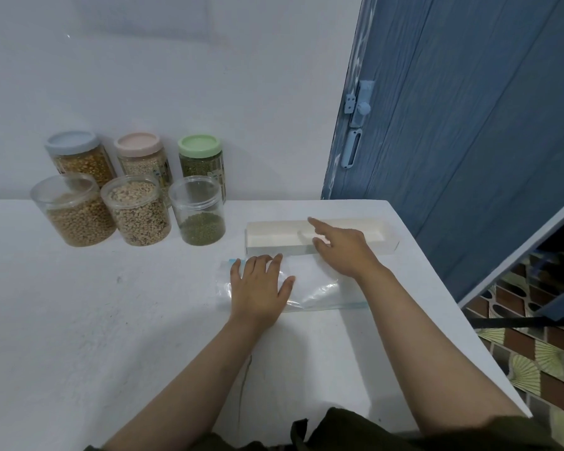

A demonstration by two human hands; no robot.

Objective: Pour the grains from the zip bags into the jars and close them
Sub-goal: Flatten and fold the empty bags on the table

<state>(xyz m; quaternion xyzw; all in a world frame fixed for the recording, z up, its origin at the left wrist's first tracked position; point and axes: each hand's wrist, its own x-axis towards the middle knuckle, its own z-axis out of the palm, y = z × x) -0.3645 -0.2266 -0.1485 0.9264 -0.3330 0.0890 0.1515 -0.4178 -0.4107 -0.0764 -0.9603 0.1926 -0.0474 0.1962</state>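
Landmark for this entry: the shallow white rectangular cardboard tray (385, 237), set near the right edge of the white tabletop (111, 320).

The clear, empty plastic zip bag with a blue seal strip (316, 288) lies flat just in front of the tray, its long axis running parallel to the tray's long side. The left hand (259, 291) presses on the bag's left end with fingers straight and spread, palm down; it pinches nothing. The right hand (342, 247) hovers over the tray's front wall with forefinger extended toward the tray interior and the other fingers loosely relaxed; it holds nothing. Whether it touches the tray cannot be told.

Well to the left of the tray stand three lidless clear plastic jars: one of tan round grains (75, 213), one of pale split grains (137, 211) and one partly filled with green grains (201, 211). Behind these stand three lidded jars, blue-capped (79, 156), pink-capped (140, 154) and green-capped (201, 156).

Judgement: pouring appears complete and the three front jars await lids. No loose lids are visible; the tray interior near the right hand shows nothing clearly identifiable. The left hand is nearer the open jars.
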